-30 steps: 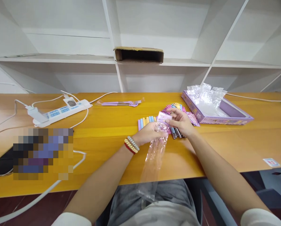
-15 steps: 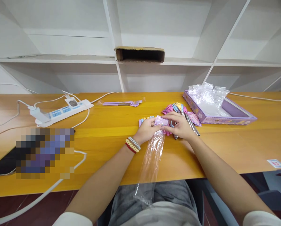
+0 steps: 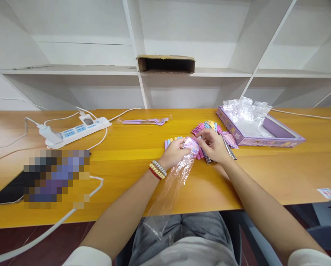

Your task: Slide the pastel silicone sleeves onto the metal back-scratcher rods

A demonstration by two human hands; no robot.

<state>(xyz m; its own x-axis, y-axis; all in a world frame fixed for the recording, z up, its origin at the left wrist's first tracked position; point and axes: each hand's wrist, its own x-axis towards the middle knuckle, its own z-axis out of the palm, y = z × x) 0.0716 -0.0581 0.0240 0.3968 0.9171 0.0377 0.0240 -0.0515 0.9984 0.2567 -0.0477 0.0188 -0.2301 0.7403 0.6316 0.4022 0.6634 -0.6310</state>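
Observation:
My left hand, with coil bands on its wrist, is closed on the top of a long clear plastic bag that has a pink and purple card at its upper end. The bag trails down past the table's front edge. My right hand is at the right edge of the card, its thumb and index finger pinched together; what they hold is too small to make out. Pastel sticks lie partly hidden behind my left hand. Colourful fork-shaped pieces with metal rods lie behind and beside my right hand.
A purple box full of clear bags stands at the right. Behind my hands lies a packed purple utensil. To the left are a white power strip, cables and a dark phone. A cardboard box sits on the shelf.
My right fingers have drawn slightly back from the card and curled. The card has tilted, showing more of its face, and the bag's lower end has swung left.

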